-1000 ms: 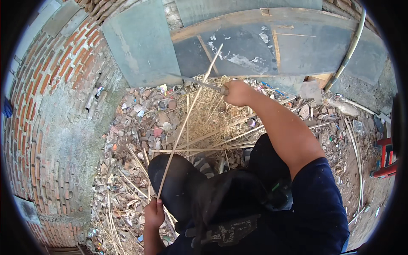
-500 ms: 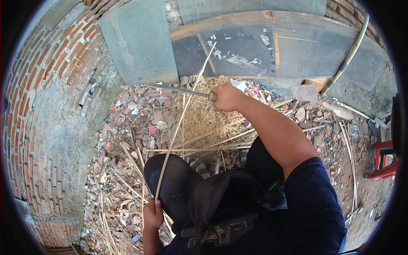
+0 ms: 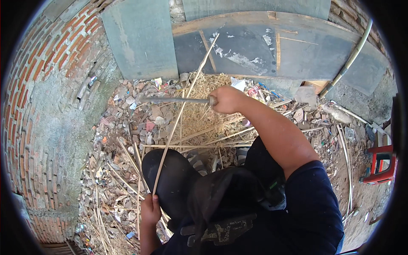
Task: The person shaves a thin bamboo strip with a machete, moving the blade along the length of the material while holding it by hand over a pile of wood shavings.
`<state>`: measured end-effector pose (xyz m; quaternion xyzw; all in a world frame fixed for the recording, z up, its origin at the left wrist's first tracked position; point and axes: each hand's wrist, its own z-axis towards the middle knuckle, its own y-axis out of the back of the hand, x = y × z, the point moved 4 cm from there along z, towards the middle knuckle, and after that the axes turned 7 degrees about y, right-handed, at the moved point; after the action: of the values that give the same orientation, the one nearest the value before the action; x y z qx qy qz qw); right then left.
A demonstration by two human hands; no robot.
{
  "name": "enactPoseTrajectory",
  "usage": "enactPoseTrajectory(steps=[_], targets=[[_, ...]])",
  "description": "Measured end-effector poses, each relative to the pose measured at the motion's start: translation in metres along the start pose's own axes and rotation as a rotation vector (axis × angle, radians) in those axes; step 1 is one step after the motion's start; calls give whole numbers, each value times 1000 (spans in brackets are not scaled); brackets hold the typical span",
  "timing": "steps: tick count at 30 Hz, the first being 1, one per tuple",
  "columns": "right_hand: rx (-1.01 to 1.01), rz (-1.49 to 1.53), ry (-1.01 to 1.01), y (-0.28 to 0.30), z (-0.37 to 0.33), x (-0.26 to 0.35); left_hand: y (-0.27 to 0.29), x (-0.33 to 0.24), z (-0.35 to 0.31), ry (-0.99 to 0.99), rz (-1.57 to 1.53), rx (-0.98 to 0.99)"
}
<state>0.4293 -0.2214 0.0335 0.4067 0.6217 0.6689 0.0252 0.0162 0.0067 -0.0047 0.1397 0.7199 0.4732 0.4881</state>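
A long, thin bamboo strip (image 3: 171, 136) slants from beside my left thigh up toward the panels, its far end paler and rougher. My left hand (image 3: 149, 209) is closed around its near end, thumb on top. My right hand (image 3: 227, 100), arm stretched forward, grips the handle of a long knife (image 3: 163, 100). The blade points left and crosses the strip; it is slightly blurred, and whether it touches the strip I cannot tell. Beneath the blade lies a heap of pale shavings (image 3: 204, 121).
Several loose strips (image 3: 199, 146) lie across the rubble ground (image 3: 123, 170) near my feet. A brick wall (image 3: 42, 140) rises on the left, and grey panels (image 3: 242, 46) lean at the back. A bamboo pole (image 3: 350, 57) leans at right, above a red stool (image 3: 380, 165).
The knife's tip has swung toward me, so the blade now lies nearly level across the view. My left hand and the strip have shifted slightly in the picture.
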Motion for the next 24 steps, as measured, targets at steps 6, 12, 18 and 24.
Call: enactPoseTrajectory(steps=[6, 12, 18, 24], targets=[[4, -65, -16, -1, -5, -2, 11, -16, -3, 31, 99, 49], [84, -199, 175, -14, -13, 41, 8, -17, -2, 94, 84, 94], [-60, 29, 4, 1, 6, -10, 2, -3, 1, 9, -35, 13], [25, -64, 3, -9, -3, 6, 9, -15, -3, 58, 81, 52]])
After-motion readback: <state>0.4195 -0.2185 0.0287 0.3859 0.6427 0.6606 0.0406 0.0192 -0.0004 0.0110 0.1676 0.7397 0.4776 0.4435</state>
